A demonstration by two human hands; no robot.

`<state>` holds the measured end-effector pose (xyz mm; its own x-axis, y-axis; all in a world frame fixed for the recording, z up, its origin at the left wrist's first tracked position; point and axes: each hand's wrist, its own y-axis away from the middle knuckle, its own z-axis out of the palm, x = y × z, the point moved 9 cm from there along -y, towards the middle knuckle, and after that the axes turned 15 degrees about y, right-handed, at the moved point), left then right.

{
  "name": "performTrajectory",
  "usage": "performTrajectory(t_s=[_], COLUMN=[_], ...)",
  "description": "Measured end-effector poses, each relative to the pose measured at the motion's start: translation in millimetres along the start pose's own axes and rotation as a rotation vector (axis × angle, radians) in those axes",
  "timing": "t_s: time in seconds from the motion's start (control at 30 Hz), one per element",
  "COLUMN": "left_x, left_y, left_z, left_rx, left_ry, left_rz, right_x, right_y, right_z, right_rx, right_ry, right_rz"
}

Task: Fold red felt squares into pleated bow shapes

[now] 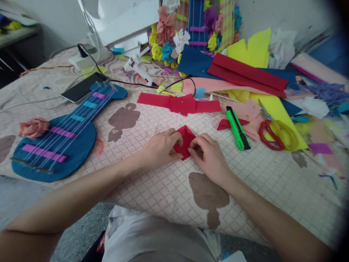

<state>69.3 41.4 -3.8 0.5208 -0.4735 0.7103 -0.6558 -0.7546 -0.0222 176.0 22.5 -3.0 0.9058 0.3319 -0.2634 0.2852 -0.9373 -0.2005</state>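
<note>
A small folded piece of red paper or fabric [185,135] lies on the patterned tablecloth between my hands. My left hand [165,147] grips its left edge with thumb and curled fingers. Its right edge is pinched by my right hand [208,154]. Just beyond lies a red strip [182,104] with a square middle section. To the right, a green box cutter [237,129] rests partly over a red scrap [225,124]. Scissors with red and yellow handles [276,136] lie farther right on a yellow sheet [289,134].
On the left lies a blue craft guitar [64,138] with a pink flower [34,127]. Behind it are a phone [81,87] and a power strip [88,58]. A white glue gun [139,69] with a black cord lies at the back. Colourful scraps and paper flowers crowd the back right.
</note>
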Motion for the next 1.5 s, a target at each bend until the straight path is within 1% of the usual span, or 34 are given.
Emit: performTrajectory(t_s=[0.13, 0.4, 0.6, 0.7, 0.87, 1.13, 1.27, 1.43, 1.5], left_x=[0.8, 2.5, 1.9, 2.0, 2.0, 6.3, 3.9, 0.5, 0.9], left_y=[0.1, 0.3, -0.5, -0.8, -1.3, 1.1, 1.8, 1.2, 0.8], left_z=[-0.3, -0.5, 1.0, 1.2, 0.7, 1.4, 1.6, 1.4, 1.2], left_rx=[-0.008, -0.009, -0.010, -0.006, -0.008, 0.036, 0.010, -0.059, -0.053], left_ry=[0.005, -0.001, -0.044, -0.050, -0.044, -0.129, -0.078, 0.004, 0.002], left_rz=[-0.012, 0.002, -0.035, -0.032, -0.027, -0.062, -0.039, -0.019, -0.031], right_x=[0.6, -0.3, -0.7, -1.1, -0.6, -0.8, -0.7, -0.2, -0.2], right_y=[-0.1, 0.7, 0.6, 0.4, 0.2, 0.5, 0.3, 0.5, 0.6], right_z=[1.5, 1.1, -0.2, -1.6, 0.4, 0.1, -0.3, 0.9, 1.6], right_rx=[-0.008, 0.016, 0.026, 0.038, 0.024, 0.021, 0.026, 0.026, 0.021], right_ry=[0.013, 0.018, 0.019, 0.020, 0.029, 0.032, 0.014, 0.023, 0.033], right_rz=[0.007, 0.000, -0.003, -0.005, -0.004, -0.004, -0.003, -0.006, -0.004])
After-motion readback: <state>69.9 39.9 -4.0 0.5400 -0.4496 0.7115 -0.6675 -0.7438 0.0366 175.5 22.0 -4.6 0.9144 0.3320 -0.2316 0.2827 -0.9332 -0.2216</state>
